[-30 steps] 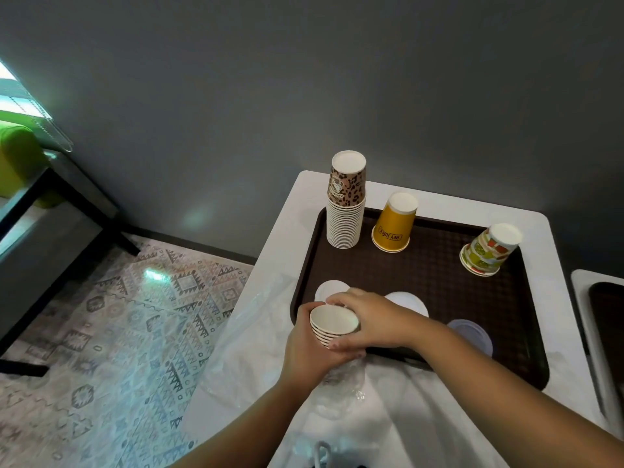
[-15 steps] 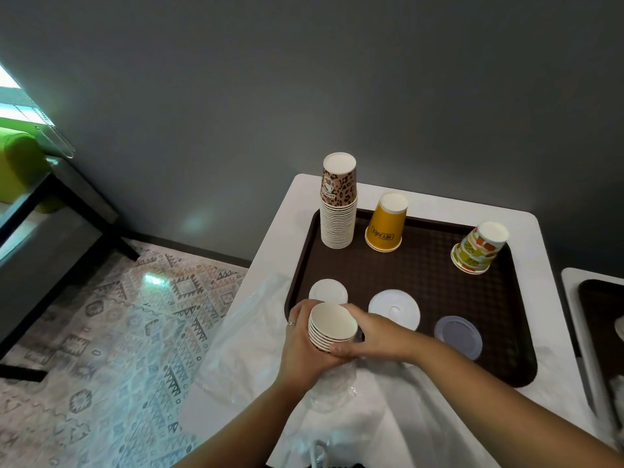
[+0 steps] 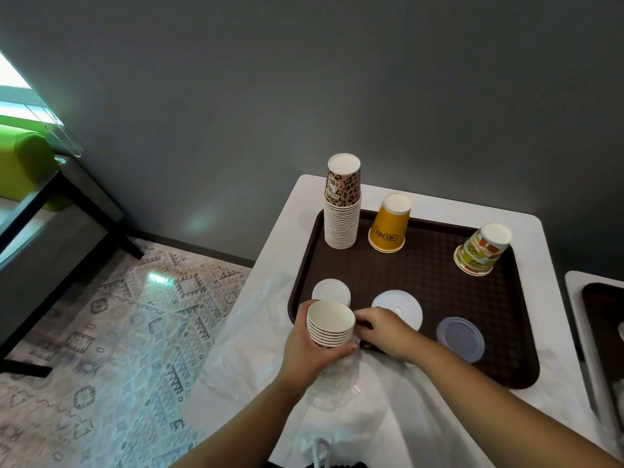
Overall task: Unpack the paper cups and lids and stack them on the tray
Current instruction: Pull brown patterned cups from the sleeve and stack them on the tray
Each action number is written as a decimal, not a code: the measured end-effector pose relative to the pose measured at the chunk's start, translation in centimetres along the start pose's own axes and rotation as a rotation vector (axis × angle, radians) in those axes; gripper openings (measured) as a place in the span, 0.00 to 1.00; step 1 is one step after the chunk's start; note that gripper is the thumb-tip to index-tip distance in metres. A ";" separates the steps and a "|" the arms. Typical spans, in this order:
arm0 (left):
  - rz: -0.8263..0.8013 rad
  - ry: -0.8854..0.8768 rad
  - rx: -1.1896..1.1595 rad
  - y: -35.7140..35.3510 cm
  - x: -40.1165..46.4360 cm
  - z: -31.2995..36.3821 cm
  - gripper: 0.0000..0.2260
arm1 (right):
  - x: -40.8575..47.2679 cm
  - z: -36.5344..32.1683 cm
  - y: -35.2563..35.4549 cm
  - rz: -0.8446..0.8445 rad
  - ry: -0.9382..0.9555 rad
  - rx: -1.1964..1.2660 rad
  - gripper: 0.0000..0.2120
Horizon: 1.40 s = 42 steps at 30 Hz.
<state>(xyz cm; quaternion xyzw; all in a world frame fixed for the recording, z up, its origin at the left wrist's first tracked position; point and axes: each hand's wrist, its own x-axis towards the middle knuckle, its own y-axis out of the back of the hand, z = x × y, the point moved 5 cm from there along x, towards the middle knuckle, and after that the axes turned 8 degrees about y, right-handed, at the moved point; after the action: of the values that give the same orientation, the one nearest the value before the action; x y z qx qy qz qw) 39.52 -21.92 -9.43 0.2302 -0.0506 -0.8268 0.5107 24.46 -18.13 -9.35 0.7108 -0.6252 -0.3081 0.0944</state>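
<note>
left hand (image 3: 309, 352) gripped nested cup stack (image 3: 331, 327), mouths up, over tray (image 3: 422, 282) near edge | right hand (image 3: 385, 332) pinched clear wrap (image 3: 337, 376) beside stack | tall leopard stack (image 3: 342, 206), yellow cup (image 3: 388, 224), patterned cup (image 3: 481, 249) inverted at tray rear | three lids (image 3: 396, 307) in front

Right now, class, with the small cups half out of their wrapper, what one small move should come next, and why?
Probably pull the wrapper down off the cups. The left hand grips the stack while the right hand pinches plastic beside it; plastic covers the stack's lower end, and it is not yet on the tray.
</note>
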 end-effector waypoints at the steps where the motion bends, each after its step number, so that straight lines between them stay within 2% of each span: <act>1: 0.002 -0.001 0.004 0.0 0.0 0.1 0.34 | 0.1 0.1 -0.2 -0.010 0.014 -0.066 0.08; 3: 0.005 0.000 0.006 0.0 0.0 0.2 0.33 | 0.3 0.0 -0.2 -0.016 0.032 -0.192 0.08; 5: 0.007 0.007 0.009 0.0 0.0 0.3 0.33 | 0.7 -0.8 0.8 0.112 0.063 -0.242 0.09; 7: 0.002 0.019 0.000 0.0 0.0 0.3 0.33 | 0.7 -2.3 2.3 0.287 0.098 -0.142 0.09; 8: -0.004 0.024 -0.008 0.0 0.0 0.3 0.33 | 0.8 -3.2 2.7 0.300 0.116 -0.068 0.10; 10: -0.016 0.026 -0.013 -0.1 0.0 0.3 0.33 | 1.1 -4.8 2.4 0.162 0.126 -0.054 0.18; 12: -0.014 0.030 -0.009 -0.1 0.0 0.4 0.33 | 1.4 -5.4 1.8 -0.008 0.105 -0.234 0.27; 15: -0.017 0.044 -0.016 0.0 0.1 0.5 0.32 | 1.8 -5.5 1.6 -0.060 0.055 -0.308 0.34; 24: -0.061 0.091 -0.134 0.2 0.5 1.0 0.31 | 1.7 -6.6 2.2 0.035 0.065 -0.242 0.29; 28: -0.091 0.104 -0.142 0.0 0.5 0.4 0.25 | 2.1 -6.3 3.4 0.112 0.069 -0.160 0.31; 30: -0.087 0.112 -0.140 0.0 0.6 0.2 0.24 | 2.2 -6.0 4.3 0.087 0.071 -0.106 0.29; 34: -0.087 0.121 -0.156 0.0 0.7 0.3 0.25 | 2.1 -5.4 6.0 -0.104 0.117 -0.050 0.25; 36: -0.092 0.119 -0.163 0.0 0.7 0.3 0.24 | 2.4 -5.0 6.9 -0.193 0.123 -0.113 0.26; 39: -0.084 0.112 -0.152 0.1 0.8 0.3 0.24 | 3.2 -4.8 6.9 -0.299 0.129 -0.460 0.31; 42: -0.087 0.117 -0.148 0.2 0.9 0.0 0.25 | 4.0 -5.3 5.9 -0.303 0.178 -0.610 0.33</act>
<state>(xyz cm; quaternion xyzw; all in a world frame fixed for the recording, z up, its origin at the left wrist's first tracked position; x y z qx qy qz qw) 39.31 -22.79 -9.66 0.2417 0.0506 -0.8349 0.4919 22.65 -24.46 -3.37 0.7586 -0.3813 -0.4279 0.3100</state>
